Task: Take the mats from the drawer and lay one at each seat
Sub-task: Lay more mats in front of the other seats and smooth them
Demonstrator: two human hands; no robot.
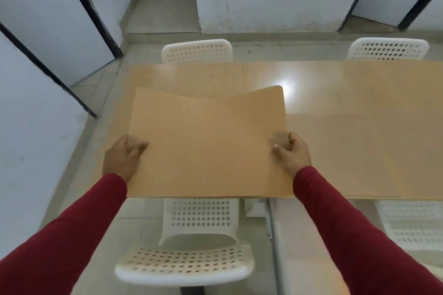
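Both hands, left [123, 158] and right [293, 154], pinch a tan mat [208, 146] by its side edges at frame centre. It hangs over the tan surface [347, 103]

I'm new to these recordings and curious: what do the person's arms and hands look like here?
Both arms wear long, plain dark red sleeves reaching the wrists. The left hand and right hand are bare: no gloves, rings, watch or markings visible on the fingers.

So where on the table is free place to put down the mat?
The mat, gripped by left hand and right hand, hangs over the table end between two chairs. That end looks bare. Rightward it is bare too, except a possible mat at the near edge.
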